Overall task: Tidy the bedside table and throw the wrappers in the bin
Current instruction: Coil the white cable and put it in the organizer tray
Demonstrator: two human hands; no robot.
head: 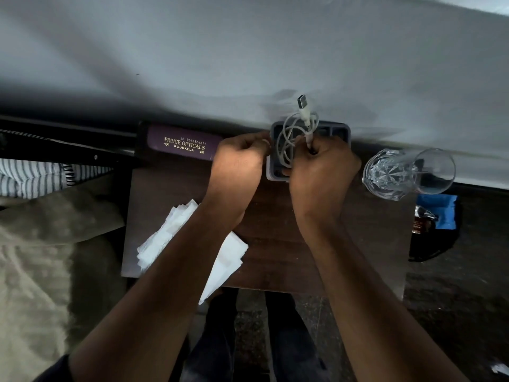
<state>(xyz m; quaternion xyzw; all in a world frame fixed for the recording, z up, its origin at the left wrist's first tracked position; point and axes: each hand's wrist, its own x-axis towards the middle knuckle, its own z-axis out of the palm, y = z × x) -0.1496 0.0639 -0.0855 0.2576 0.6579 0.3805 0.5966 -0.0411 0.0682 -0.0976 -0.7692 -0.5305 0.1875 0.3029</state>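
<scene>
head view: both hands (239, 158) (322, 166) on coiled cable (286, 139) over grey organiser (341, 132)

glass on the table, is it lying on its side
No, the glass stands upright on the table, right of the right hand.

On the bedside table (275, 260) in front of you, the organiser (340, 131) with the coiled cable (289, 139) in it sits at twelve o'clock against the wall, the spectacle case (181, 143) at ten, the glass (407, 173) at two, the tissues (165, 238) at eight
</scene>
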